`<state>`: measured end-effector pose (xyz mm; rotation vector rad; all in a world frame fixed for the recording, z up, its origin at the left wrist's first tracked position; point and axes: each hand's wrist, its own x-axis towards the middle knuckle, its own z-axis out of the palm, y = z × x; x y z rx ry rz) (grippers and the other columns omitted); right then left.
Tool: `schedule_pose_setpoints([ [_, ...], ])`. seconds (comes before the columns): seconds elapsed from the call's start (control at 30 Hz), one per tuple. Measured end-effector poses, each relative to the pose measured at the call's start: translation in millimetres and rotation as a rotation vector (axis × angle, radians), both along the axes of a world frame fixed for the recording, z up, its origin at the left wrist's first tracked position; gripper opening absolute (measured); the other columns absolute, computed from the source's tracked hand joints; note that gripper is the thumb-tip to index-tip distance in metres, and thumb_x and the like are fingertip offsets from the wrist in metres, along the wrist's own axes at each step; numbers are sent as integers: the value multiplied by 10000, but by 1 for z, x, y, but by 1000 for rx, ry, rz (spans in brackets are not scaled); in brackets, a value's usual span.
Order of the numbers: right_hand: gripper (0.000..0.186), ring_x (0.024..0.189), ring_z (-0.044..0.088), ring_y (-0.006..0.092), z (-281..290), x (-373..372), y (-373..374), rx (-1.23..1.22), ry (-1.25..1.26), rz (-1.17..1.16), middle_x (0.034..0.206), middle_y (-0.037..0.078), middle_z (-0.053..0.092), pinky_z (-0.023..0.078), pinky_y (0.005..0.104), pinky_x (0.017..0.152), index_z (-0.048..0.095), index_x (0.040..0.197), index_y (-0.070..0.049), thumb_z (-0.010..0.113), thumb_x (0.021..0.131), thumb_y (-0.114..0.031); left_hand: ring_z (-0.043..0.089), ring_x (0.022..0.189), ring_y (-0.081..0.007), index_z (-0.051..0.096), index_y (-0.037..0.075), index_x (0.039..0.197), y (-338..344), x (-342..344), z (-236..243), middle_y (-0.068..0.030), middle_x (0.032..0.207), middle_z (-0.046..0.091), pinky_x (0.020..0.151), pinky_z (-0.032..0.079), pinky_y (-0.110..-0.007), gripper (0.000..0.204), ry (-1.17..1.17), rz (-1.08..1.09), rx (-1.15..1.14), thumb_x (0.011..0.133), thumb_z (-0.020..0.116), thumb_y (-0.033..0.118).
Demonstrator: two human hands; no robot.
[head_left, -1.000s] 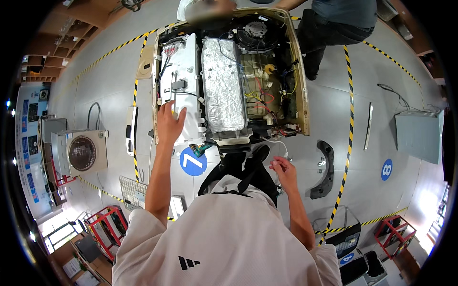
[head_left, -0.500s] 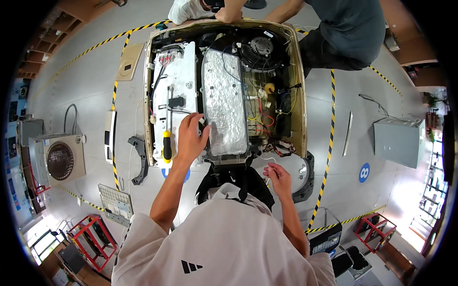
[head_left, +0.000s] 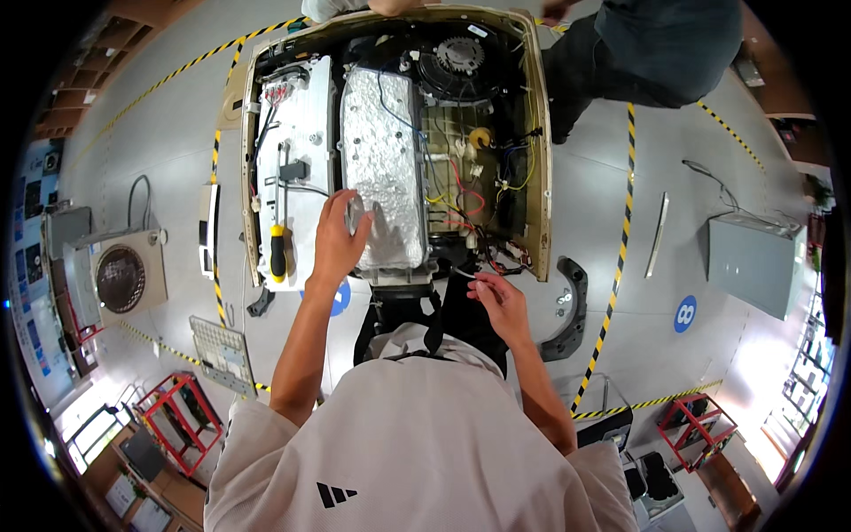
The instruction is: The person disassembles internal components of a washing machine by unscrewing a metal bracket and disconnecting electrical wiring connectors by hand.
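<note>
An opened appliance with a pale metal housing lies in front of me. Inside it are a foil-covered duct, a white panel, a black fan housing and several coloured wires. My left hand rests at the lower left edge of the foil duct, fingers stretched out and thumb apart, holding nothing. By the near edge, the fingertips of my right hand pinch a thin white piece, perhaps a wire. A yellow and black screwdriver lies on the white panel, left of my left hand.
At the far side a person in dark trousers crouches on the right, with another person's hand at the rim. A dark curved bracket lies on the floor. Farther off stand an outdoor unit and a grey box.
My right hand has risen toward the appliance's near edge. The appliance sits farther up and left in view. My left hand stays by the duct edge. The person at the far right has shifted.
</note>
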<state>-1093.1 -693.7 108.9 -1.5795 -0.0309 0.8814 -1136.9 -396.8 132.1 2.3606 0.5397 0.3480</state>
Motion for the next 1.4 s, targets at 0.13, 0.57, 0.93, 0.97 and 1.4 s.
schedule_pose_setpoints([
  [0.13, 269, 832, 615, 150, 1, 9, -21, 102, 54, 41, 941, 111, 627, 483, 245, 756, 546, 1092, 42, 543, 886, -130, 537, 981, -368, 510, -28, 1100, -9, 9, -2, -216, 1046, 558, 841, 430, -377, 384, 40, 78, 36, 797, 627, 177],
  [0.57, 227, 809, 617, 164, 19, 60, -31, 219, 76, -66, 908, 123, 627, 493, 271, 776, 549, 1077, 40, 508, 904, -102, 542, 1046, -317, 460, -50, 1194, 67, 74, -31, -236, 1103, 554, 872, 427, -344, 636, 185, 201, -50, 770, 635, 390],
  [0.93, 252, 787, 621, 186, 35, 39, -20, 44, 41, -421, 894, 119, 625, 497, 295, 760, 540, 1083, 27, 500, 914, -155, 501, 1050, -431, 381, -108, 1221, 84, 115, -35, -320, 1133, 497, 912, 406, -421, 721, 251, 28, -82, 752, 631, 380],
  [0.97, 252, 785, 622, 186, 33, 32, -19, 33, 58, -441, 894, 119, 625, 499, 294, 755, 541, 1082, 26, 500, 914, -157, 487, 1058, -433, 384, -120, 1203, 86, 117, -51, -321, 1124, 498, 922, 395, -426, 726, 142, 41, 34, 744, 641, 381],
  [1.4, 276, 811, 619, 184, 18, 33, 9, 97, 139, -279, 929, 120, 621, 493, 286, 754, 531, 1101, 25, 512, 909, -172, 577, 931, -310, 381, -150, 1153, 123, 153, -75, -267, 996, 569, 811, 446, -361, 834, 402, 358, -400, 730, 631, 525],
])
